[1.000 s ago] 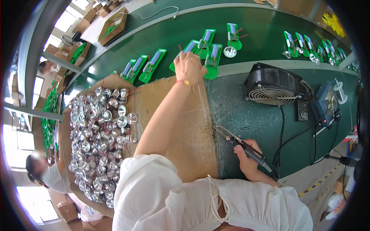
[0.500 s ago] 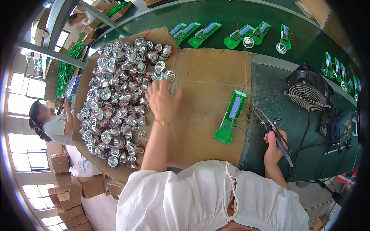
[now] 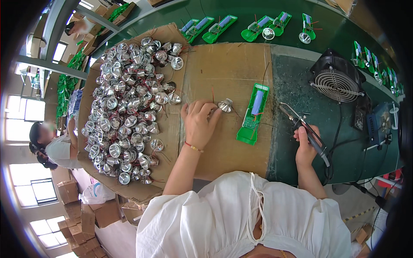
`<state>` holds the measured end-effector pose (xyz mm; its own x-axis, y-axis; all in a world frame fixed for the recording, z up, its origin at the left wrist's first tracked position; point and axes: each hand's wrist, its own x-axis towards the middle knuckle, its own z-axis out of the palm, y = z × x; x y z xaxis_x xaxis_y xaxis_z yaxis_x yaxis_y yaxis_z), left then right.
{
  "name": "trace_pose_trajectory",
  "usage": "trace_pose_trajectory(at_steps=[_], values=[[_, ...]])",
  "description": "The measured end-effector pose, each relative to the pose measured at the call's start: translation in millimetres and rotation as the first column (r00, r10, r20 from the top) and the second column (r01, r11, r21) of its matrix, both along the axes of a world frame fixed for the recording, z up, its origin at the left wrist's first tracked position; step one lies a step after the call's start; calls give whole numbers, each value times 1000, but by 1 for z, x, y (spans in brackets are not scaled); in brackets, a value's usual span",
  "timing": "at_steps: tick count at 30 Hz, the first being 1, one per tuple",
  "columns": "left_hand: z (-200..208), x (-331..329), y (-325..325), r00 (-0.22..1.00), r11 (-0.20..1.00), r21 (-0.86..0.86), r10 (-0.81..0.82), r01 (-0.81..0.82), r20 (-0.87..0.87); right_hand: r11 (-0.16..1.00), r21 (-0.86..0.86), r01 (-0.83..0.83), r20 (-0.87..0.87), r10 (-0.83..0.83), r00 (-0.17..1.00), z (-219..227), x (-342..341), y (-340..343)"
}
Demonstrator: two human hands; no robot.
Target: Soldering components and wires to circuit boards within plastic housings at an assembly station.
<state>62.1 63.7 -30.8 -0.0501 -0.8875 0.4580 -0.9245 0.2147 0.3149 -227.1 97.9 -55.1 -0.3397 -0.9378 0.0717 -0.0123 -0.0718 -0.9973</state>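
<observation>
My left hand point(image 3: 201, 122) is over the cardboard sheet, its curled fingers at the edge of a shiny lamp reflector point(image 3: 225, 105) with thin wires. Just right of that reflector lies a green plastic housing point(image 3: 247, 134), holding a cylindrical blue-lilac battery point(image 3: 258, 102), a small circuit board and loose wires. My right hand point(image 3: 306, 146) grips a soldering iron point(image 3: 316, 146) by its dark handle; the metal tip points up and left toward the housing, apart from it. A large heap of similar reflectors point(image 3: 124, 107) with red wires fills the cardboard on the left.
Beyond the cardboard sheet point(image 3: 223, 64), several green housings point(image 3: 219, 29) stand along the green bench. A black fan point(image 3: 337, 84) with a wire grille and a blue box-shaped unit point(image 3: 378, 128) are at right, with cables. Another person point(image 3: 56, 144) works at far left.
My left hand has come from the heap's edge toward the right and now has a reflector beside the housing. My right hand still holds the soldering iron. The whole view has shifted slightly.
</observation>
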Motion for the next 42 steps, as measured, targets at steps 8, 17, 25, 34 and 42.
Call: trace_pose_trajectory(at_steps=[8, 17, 25, 34, 42], values=[[6, 10, 10, 968, 979, 163, 154, -123, -197, 1000, -23, 9, 14, -9, 1000, 2, 0, 2], [24, -1, 42, 750, 924, 372, 187, 85, -635, 994, -107, 32, 26, -29, 999, 30, -8, 19], [17, -48, 53, 803, 910, 402, 165, 100, -573, 889, -148, -434, -318, 373, 872, 42, 14, 37], [2, -57, 46, 816, 945, 320, 131, 69, -563, 941, -38, -335, -211, 321, 923, 22, 18, 38], [3, -58, 44, 776, 924, 368, 158, 102, -611, 960, -73, -269, -125, 258, 958, 19, 23, 35]])
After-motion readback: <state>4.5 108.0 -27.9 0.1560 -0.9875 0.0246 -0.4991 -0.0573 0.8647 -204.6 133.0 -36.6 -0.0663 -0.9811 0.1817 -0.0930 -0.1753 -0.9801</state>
